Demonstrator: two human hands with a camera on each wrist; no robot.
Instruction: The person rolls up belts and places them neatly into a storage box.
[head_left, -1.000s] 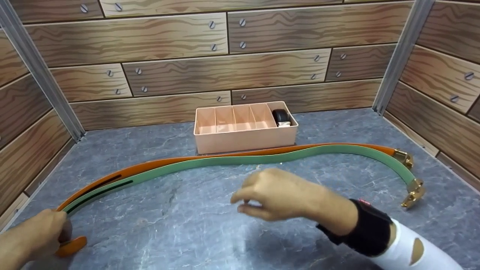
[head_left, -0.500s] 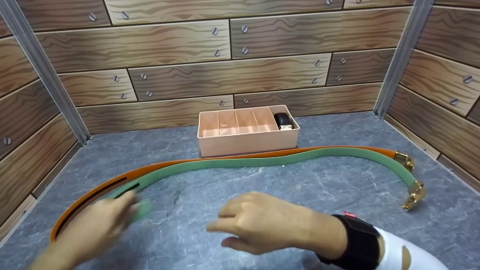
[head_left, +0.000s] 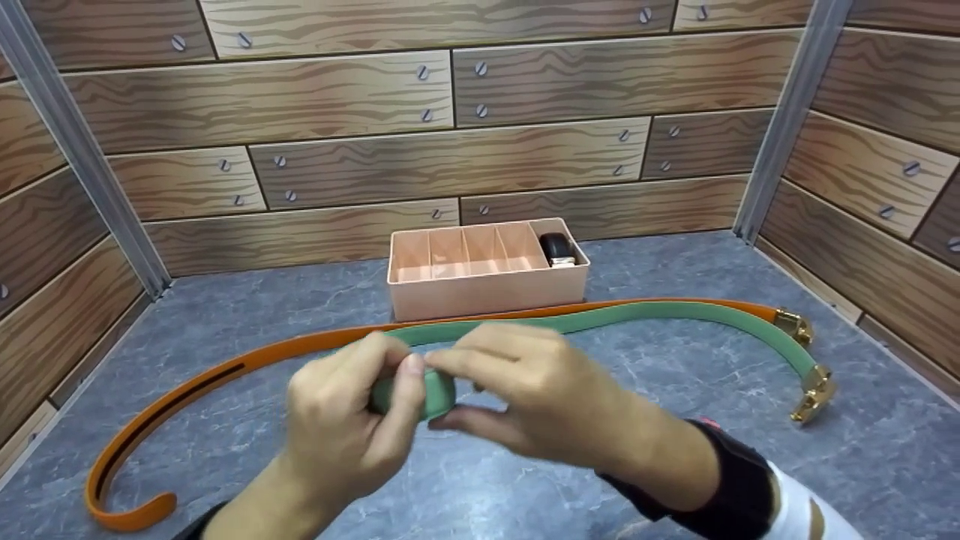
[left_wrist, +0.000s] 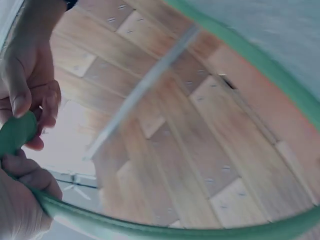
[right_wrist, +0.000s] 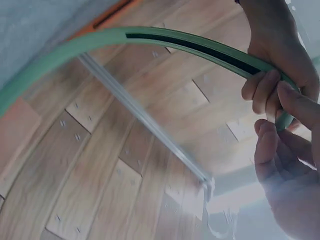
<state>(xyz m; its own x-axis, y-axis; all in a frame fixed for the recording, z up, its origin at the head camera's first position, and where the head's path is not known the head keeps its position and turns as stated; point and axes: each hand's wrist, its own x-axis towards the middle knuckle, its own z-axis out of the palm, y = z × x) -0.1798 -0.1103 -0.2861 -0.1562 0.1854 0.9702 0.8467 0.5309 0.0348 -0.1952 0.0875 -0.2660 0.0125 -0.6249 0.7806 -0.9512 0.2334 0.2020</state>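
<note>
A green belt [head_left: 675, 311] with a gold buckle [head_left: 814, 394] runs across the table, its free end lifted near the front middle. My left hand [head_left: 349, 420] grips that end, fingers curled round the strap and thumb on top. My right hand [head_left: 547, 390] meets it from the right, thumb and fingertips on either side of the rounded green tip [right_wrist: 284, 120]. In the left wrist view the tip bends up between both hands. Behind lies an orange belt [head_left: 292, 347], its gold buckle [head_left: 793, 326] at right and its free end curled at left, untouched.
A pink divided box [head_left: 487, 291] stands at the back, just behind the belts. Its rightmost compartment holds a rolled black belt-like item [head_left: 556, 247]. Wood-patterned walls [head_left: 360, 172] enclose the grey marbled table [head_left: 480, 487] on the back and both sides.
My left hand has left the orange belt's end and carried the green belt's end to the middle. My right hand has come to meet it there. The orange end now lies curled on the table.
</note>
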